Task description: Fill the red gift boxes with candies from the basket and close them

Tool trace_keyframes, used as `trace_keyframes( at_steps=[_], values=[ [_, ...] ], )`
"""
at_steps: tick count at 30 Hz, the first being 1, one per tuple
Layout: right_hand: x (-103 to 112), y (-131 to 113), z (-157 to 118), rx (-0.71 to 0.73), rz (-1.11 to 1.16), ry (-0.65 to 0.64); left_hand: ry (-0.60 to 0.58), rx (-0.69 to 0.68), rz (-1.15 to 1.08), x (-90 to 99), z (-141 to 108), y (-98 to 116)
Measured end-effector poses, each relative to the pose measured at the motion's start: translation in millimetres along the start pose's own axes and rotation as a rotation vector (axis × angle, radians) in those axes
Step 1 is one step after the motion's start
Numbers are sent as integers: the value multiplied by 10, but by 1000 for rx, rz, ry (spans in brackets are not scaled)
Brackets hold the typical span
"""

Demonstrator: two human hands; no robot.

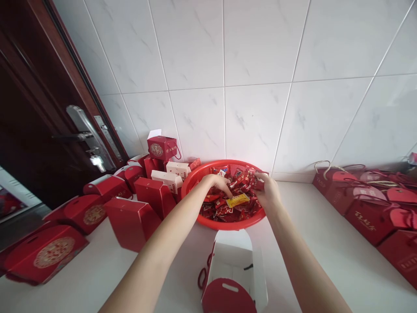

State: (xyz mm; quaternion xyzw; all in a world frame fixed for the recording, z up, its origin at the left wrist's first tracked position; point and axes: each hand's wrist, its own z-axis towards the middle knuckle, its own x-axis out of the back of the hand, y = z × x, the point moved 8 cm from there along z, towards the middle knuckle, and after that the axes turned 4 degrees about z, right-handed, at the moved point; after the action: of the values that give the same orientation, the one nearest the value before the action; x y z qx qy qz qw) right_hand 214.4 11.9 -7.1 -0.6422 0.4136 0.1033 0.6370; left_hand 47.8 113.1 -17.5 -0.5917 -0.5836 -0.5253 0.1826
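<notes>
Your left fingertips (229,194) were partly hidden among the wrappers; the open box (228,300) was cut off at the bottom edge.

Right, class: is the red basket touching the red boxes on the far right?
Apart; the head view shows white counter between the basket and those boxes.
</notes>
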Motion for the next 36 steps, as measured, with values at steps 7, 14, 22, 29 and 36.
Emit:
trace_keyframes(
  at_steps=[7, 14, 22, 29, 36],
  values=[
    [-17, -27, -59, -20, -7, 14, -114, -147, -217, -141, -72, 202],
    [19, -67, -82, -5, 18, 61, -169, -349, -561, -102, -160, 502],
    [10, -72, -98, -8, 23, 53, 93, -293, -653, 151, -138, 379],
    [41, -68, -68, -10, 40, 86, 102, -302, -694, 203, -168, 389],
    [56, -73, -63, 2, 32, 98, -33, -310, -714, 116, -123, 330]
  ],
)
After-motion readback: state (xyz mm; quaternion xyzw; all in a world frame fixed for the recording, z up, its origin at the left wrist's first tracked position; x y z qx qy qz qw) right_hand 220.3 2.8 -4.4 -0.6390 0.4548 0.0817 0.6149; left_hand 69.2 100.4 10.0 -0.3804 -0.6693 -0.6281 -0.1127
